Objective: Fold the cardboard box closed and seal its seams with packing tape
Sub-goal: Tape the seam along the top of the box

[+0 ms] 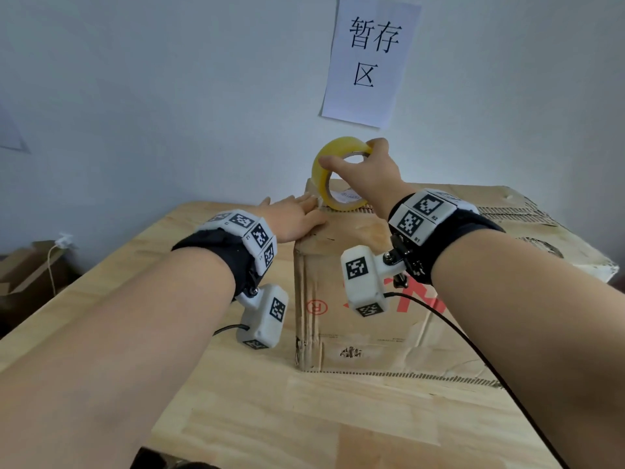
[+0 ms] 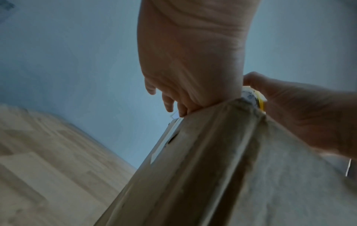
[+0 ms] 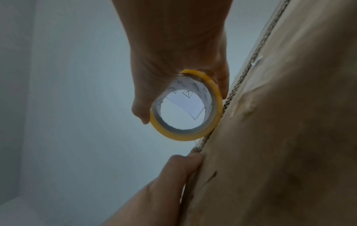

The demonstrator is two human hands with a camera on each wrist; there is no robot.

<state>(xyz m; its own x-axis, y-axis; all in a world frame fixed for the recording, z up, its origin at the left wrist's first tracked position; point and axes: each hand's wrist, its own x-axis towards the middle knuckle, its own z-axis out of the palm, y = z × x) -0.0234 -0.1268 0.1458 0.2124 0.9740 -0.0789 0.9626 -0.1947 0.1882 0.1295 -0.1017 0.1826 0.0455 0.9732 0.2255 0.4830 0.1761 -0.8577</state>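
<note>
The worn brown cardboard box (image 1: 358, 319) with red print stands on the pale wooden tabletop (image 1: 257, 407), close to the wall, and its top flaps lie folded down flat, so the closing looks done; the sealing appears to be only at its start. The right hand (image 1: 367, 174) grips the yellowish ring-shaped roll of clear packing tape (image 1: 329, 176), thumb on the outer band and fingers over the top edge, and holds it upright at the far left corner of the box top, its lower rim touching or just above the cardboard. The left hand (image 1: 294, 216) lies flat with straight fingers on that same corner, the fingertips (image 3: 190, 159) pressing right beside the roll, seemingly pinning the free end of the tape; the clear strip itself is too faint to make out. No laid strip shows along the top seam, so I judge that the long run over the seam, the cut and any side seams are left to do.

Count: one box; one tape roll; two hands, each with a black wrist strap (image 1: 220, 245) carrying white marker blocks; one white paper sheet (image 1: 370, 59) with black characters on the wall; some brown cardboard scraps (image 1: 27, 269) low at the left.
</note>
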